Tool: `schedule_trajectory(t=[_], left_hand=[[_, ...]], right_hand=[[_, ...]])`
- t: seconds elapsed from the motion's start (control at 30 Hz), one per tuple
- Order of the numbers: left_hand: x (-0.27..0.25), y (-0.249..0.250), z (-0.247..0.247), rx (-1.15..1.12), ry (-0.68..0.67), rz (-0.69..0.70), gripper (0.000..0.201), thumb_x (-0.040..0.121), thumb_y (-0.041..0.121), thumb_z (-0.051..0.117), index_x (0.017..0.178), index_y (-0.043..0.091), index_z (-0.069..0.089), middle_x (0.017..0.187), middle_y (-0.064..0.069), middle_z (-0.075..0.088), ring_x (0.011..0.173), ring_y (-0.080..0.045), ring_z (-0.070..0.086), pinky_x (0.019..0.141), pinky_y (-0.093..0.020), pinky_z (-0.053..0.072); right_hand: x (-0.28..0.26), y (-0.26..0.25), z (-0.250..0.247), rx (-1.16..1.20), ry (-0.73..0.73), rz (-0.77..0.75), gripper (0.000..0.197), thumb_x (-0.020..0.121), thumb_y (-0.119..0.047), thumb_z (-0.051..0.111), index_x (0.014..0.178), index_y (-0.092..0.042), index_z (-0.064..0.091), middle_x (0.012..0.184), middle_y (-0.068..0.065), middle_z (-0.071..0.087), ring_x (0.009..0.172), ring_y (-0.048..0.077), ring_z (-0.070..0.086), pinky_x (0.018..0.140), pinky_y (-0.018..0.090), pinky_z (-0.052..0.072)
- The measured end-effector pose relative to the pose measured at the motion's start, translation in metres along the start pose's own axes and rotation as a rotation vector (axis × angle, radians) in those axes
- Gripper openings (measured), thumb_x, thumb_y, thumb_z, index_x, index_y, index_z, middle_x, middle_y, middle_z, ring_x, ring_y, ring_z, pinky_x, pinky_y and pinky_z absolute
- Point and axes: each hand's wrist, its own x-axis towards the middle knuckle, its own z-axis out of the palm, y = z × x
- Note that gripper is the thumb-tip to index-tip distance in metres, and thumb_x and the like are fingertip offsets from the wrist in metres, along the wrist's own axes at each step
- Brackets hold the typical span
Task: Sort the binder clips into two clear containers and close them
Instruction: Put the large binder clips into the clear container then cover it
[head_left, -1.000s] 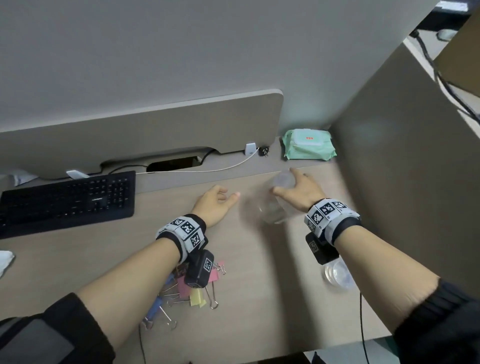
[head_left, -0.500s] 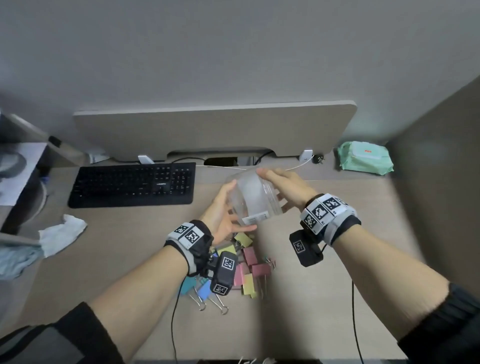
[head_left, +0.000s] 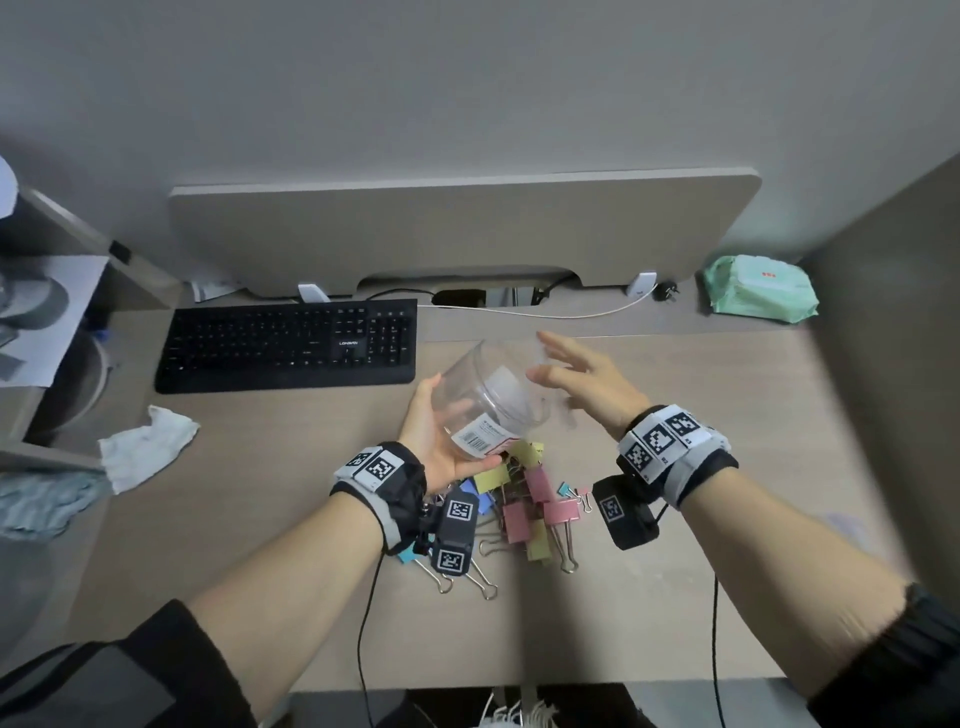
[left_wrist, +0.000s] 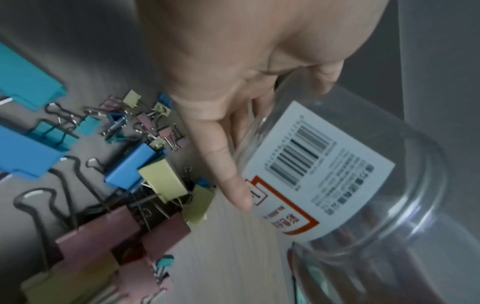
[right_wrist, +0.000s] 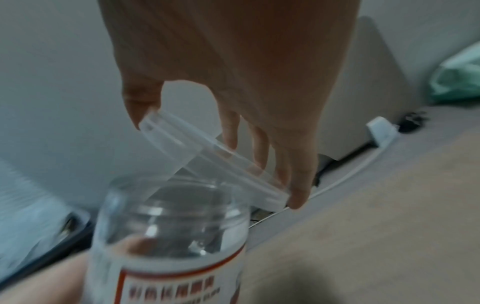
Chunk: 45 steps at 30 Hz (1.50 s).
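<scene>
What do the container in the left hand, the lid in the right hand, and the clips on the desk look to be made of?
Container: clear, glossy plastic, probably; the left hand shows through its wall, and it bears a paper barcode label.
Lid: translucent, slightly frosted plastic, pinched by the right hand.
Binder clips: matte pastel-painted bodies with shiny wire handles, likely metal.

Black full-size keyboard (head_left: 288, 343) on light wood-grain desk (head_left: 727, 426), left of centre. Beige rounded-corner panel (head_left: 457, 228) upright behind keyboard, against grey wall. Thin white cable (head_left: 545, 313) runs along desk below panel. Mint-green soft pack of wipes (head_left: 759, 288) in back right corner. Crumpled white tissue (head_left: 145, 447) near desk's left edge, in front of keyboard. Crumpled pale blue cloth (head_left: 47, 501) at far left. Small black plug (head_left: 665, 292) beside wipes.
</scene>
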Motion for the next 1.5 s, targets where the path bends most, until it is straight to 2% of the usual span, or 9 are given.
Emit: schedule_trajectory(t=[0.27, 0.43, 0.57, 0.67, 0.77, 0.93, 1.03, 1.13, 1.5], left_hand=[[0.010, -0.022, -0.015, -0.073, 0.086, 0.019, 0.074, 0.095, 0.077, 0.040, 0.129, 0.017, 0.067, 0.131, -0.024, 0.067, 0.117, -0.045, 0.067, 0.098, -0.058, 0.056], [0.010, -0.029, -0.016, -0.128, 0.168, 0.071, 0.069, 0.099, 0.071, 0.039, 0.120, 0.013, 0.070, 0.131, -0.021, 0.068, 0.123, -0.048, 0.061, 0.087, -0.058, 0.058], [0.010, -0.031, -0.017, -0.162, 0.190, 0.082, 0.071, 0.100, 0.070, 0.039, 0.122, 0.010, 0.070, 0.128, -0.015, 0.071, 0.119, -0.042, 0.064, 0.087, -0.059, 0.057], [0.008, -0.029, -0.018, -0.174, 0.191, 0.082, 0.071, 0.100, 0.071, 0.038, 0.125, 0.010, 0.067, 0.127, -0.013, 0.072, 0.112, -0.038, 0.069, 0.094, -0.060, 0.055], [0.003, -0.027, -0.022, -0.169, 0.192, 0.079, 0.071, 0.100, 0.071, 0.038, 0.125, 0.010, 0.066, 0.126, -0.013, 0.072, 0.113, -0.039, 0.068, 0.091, -0.059, 0.056], [-0.006, -0.024, -0.039, -0.178, 0.199, 0.073, 0.071, 0.100, 0.071, 0.037, 0.124, 0.011, 0.066, 0.122, -0.013, 0.071, 0.111, -0.039, 0.069, 0.089, -0.058, 0.057], [-0.011, -0.021, -0.054, -0.207, 0.203, 0.077, 0.073, 0.099, 0.071, 0.038, 0.125, 0.009, 0.066, 0.127, -0.015, 0.070, 0.115, -0.042, 0.066, 0.098, -0.063, 0.054], [-0.017, -0.018, -0.068, -0.224, 0.213, 0.077, 0.073, 0.100, 0.071, 0.039, 0.128, 0.009, 0.065, 0.126, -0.013, 0.070, 0.105, -0.042, 0.069, 0.085, -0.060, 0.059], [-0.026, -0.019, -0.122, -0.217, 0.240, 0.058, 0.073, 0.099, 0.072, 0.038, 0.120, 0.010, 0.069, 0.123, -0.016, 0.072, 0.109, -0.040, 0.068, 0.080, -0.054, 0.058]], right_hand=[[0.012, 0.088, -0.068, 0.590, 0.043, 0.453, 0.071, 0.078, -0.073, 0.054, 0.122, -0.017, 0.059, 0.120, 0.011, 0.066, 0.110, 0.038, 0.058, 0.092, 0.061, 0.047], [0.013, 0.130, -0.079, 0.367, 0.211, 0.596, 0.051, 0.082, -0.051, 0.066, 0.114, -0.012, 0.058, 0.121, 0.014, 0.062, 0.109, 0.038, 0.059, 0.062, 0.042, 0.057], [0.022, 0.158, -0.091, 0.202, 0.364, 0.600, 0.044, 0.081, -0.039, 0.071, 0.109, -0.006, 0.061, 0.112, 0.021, 0.064, 0.096, 0.039, 0.064, 0.063, 0.049, 0.060], [0.022, 0.161, -0.092, -0.041, 0.362, 0.609, 0.058, 0.078, -0.045, 0.070, 0.118, -0.006, 0.057, 0.118, 0.020, 0.064, 0.098, 0.039, 0.064, 0.084, 0.055, 0.056], [0.016, 0.144, -0.084, -0.311, 0.329, 0.597, 0.070, 0.084, -0.042, 0.066, 0.139, -0.006, 0.042, 0.135, 0.016, 0.054, 0.119, 0.036, 0.055, 0.095, 0.036, 0.045], [0.020, 0.114, -0.050, -0.435, 0.274, 0.443, 0.067, 0.086, -0.038, 0.065, 0.144, -0.016, 0.039, 0.142, 0.012, 0.049, 0.127, 0.033, 0.049, 0.104, 0.035, 0.039], [0.027, 0.101, -0.016, -0.522, 0.192, 0.348, 0.062, 0.082, -0.041, 0.065, 0.137, -0.024, 0.046, 0.131, 0.009, 0.060, 0.120, 0.030, 0.055, 0.103, 0.034, 0.041], [0.033, 0.091, 0.016, -0.590, 0.144, 0.318, 0.053, 0.085, -0.036, 0.065, 0.133, -0.019, 0.052, 0.126, 0.010, 0.062, 0.116, 0.031, 0.057, 0.100, 0.035, 0.045], [0.058, 0.091, 0.086, -0.797, 0.142, 0.474, 0.056, 0.088, -0.055, 0.052, 0.121, -0.011, 0.053, 0.109, 0.013, 0.062, 0.090, 0.030, 0.058, 0.070, 0.032, 0.045]])
